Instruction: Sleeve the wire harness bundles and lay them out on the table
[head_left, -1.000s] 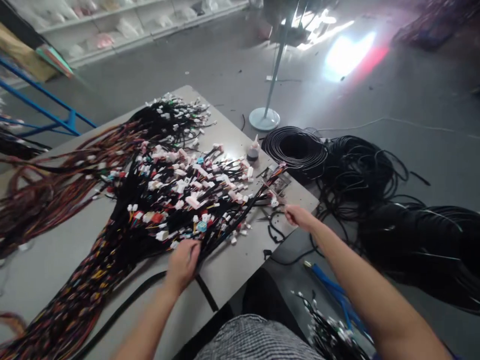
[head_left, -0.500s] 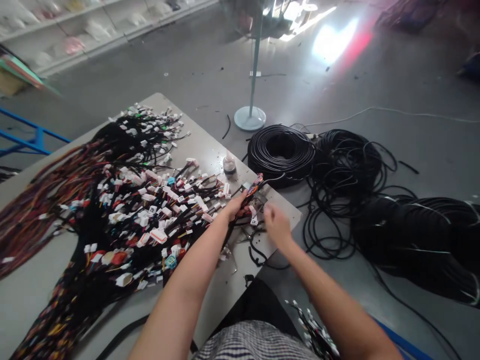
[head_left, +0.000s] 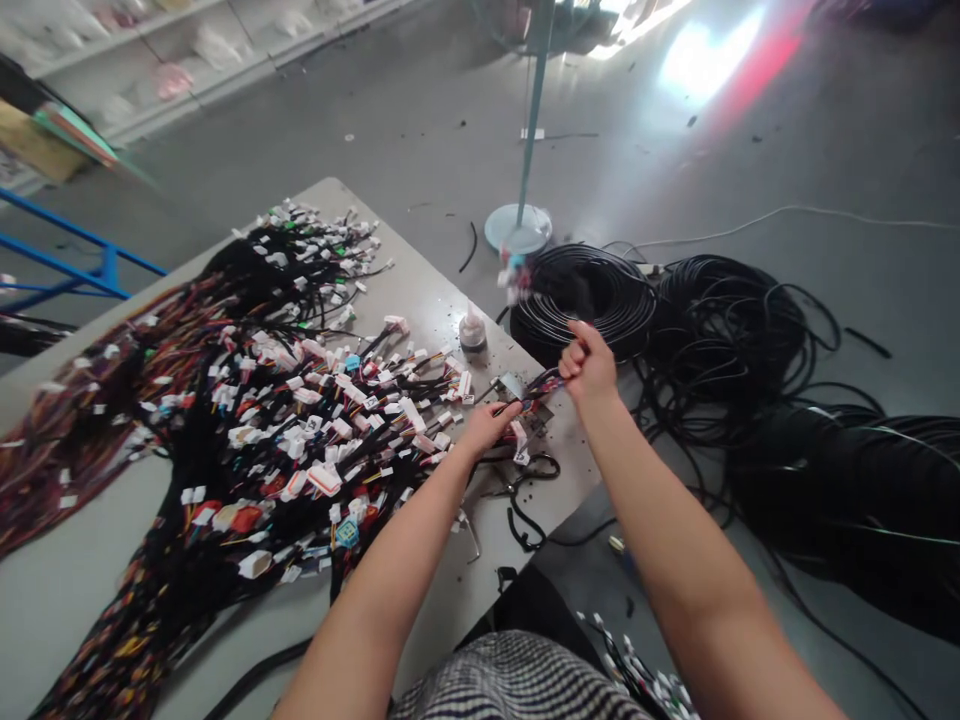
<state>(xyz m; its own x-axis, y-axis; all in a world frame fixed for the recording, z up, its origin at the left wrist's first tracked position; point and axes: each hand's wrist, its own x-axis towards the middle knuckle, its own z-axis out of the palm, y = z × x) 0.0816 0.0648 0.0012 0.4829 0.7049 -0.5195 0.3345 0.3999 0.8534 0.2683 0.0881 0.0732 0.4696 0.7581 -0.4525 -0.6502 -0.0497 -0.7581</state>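
Near the table's right corner, my left hand (head_left: 491, 425) is closed around a wire harness (head_left: 546, 383). The multicoloured wires run from it to my right hand (head_left: 589, 365), whose fingers are curled on them just past the table edge. Beyond my right hand, a blurred black length with white and blue connectors (head_left: 516, 278) hangs in the air in front of the cable coil. A small metal fixture (head_left: 511, 385) sits on the table by my left hand, partly hidden. A white tag (head_left: 520, 442) lies just below the wires.
Piled harnesses with white connectors (head_left: 322, 420) cover much of the table (head_left: 420, 270). A small bottle (head_left: 472, 330) stands near the far edge. Black cable coils (head_left: 630, 300) lie on the floor to the right, near a round stand base (head_left: 517, 230). Black tube offcuts (head_left: 525, 525) lie nearby.
My right hand has moved up and away, and is now on the wires, which stretch between both hands. The connector end has swung out over the coil. My view has shifted slightly.
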